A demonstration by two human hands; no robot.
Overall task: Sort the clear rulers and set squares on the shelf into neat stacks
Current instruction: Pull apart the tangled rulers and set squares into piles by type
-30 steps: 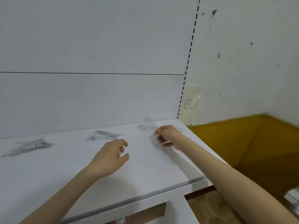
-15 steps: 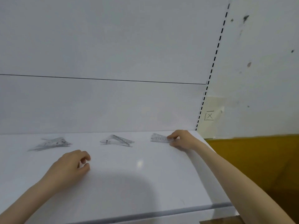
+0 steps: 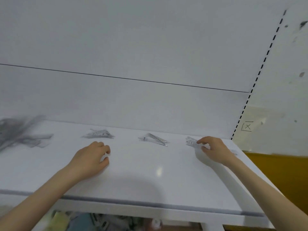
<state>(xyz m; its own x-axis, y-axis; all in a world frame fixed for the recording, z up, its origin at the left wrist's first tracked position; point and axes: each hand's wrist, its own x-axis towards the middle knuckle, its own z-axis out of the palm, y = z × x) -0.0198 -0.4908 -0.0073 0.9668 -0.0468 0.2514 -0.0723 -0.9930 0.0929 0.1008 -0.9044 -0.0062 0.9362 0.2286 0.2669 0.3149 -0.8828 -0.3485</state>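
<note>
Right hand pinching the ruler stack at the back right of the white shelf; left hand loosely curled, holding nothing, resting mid-shelf; beyond it, left set-square stack, middle set-square stack; blurred grey pile far left

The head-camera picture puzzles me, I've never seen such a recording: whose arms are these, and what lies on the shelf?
No machine: a person wears the camera on the head, looking down at their own bare arms. The left hand rests on the shelf, fingers loosely curled, holding nothing. The right hand pinches a stack of clear rulers lying near the shelf's right end. Two piles of set squares, a middle pile and a left pile, lie along the back; a blurred heap sits far left.
</note>
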